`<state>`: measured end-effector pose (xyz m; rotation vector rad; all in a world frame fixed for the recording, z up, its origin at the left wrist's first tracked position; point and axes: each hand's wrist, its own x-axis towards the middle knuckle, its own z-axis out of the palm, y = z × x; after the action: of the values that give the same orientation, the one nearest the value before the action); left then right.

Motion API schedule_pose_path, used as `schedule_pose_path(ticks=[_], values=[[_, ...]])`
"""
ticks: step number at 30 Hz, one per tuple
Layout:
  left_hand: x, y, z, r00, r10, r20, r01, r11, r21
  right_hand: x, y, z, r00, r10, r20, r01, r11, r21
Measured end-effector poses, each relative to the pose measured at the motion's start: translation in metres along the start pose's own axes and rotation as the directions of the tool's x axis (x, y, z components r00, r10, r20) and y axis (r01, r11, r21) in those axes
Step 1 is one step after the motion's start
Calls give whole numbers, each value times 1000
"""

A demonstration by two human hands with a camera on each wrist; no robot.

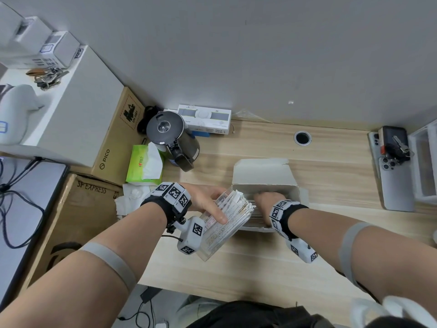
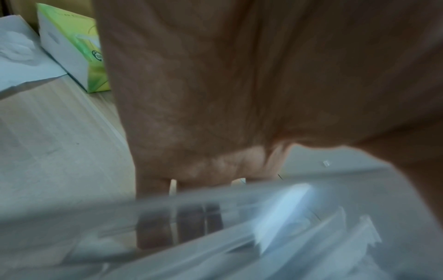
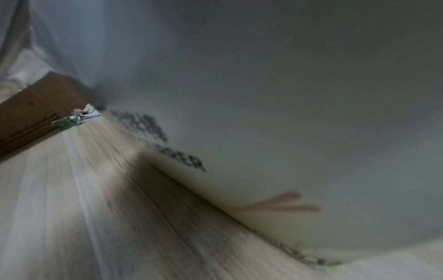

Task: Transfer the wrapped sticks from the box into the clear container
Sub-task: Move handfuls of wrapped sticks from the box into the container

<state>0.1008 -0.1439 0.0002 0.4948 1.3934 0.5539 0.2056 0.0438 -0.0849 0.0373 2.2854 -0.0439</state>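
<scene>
A pale wood-grain desk (image 1: 307,162) is stretching under a grey wall, with brown cardboard cartons (image 1: 111,147) crowding its left edge. A dark, rounded kettle (image 1: 170,136) is standing near a soft green tissue pack (image 1: 144,165), and a flat white packet (image 1: 204,119) is leaning at the wall behind them. Two phones (image 1: 392,181) with keys on top are lying at the far right.

At the centre, a white cardboard box (image 1: 264,171) is sitting with its flap raised. Just to its left a clear container (image 1: 222,235), rigid and see-through, is tilting toward the box, packed with thin paper-wrapped sticks (image 1: 236,204) whose ragged ends are fanning out of its mouth. More sticks are lying in the box, mostly hidden behind the wrist.

The left hand (image 1: 208,200) is gripping the container, thumb lying across its near face and fingers wrapped round the far side; the left wrist view is showing them blurred through the plastic. The right hand (image 1: 267,197) is reaching down inside the box. Its fingers are hidden below the box wall, so how far they are spread, or whether they are holding sticks, cannot be told. The right wrist view is smeared, showing only the box's outer wall with blurred print and the desk.
</scene>
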Motion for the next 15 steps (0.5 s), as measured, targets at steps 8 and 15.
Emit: schedule_pose_path(ticks=[8,15], values=[[1,-3,1,1000,-7,-12,7,1000,-27,-1,-3,-5,998,-1,70,0,1000,10],[0,-5,2,999,-13,-47,9,998,-68,-2,-2,-5,996,20,88,-17,1000,-26]])
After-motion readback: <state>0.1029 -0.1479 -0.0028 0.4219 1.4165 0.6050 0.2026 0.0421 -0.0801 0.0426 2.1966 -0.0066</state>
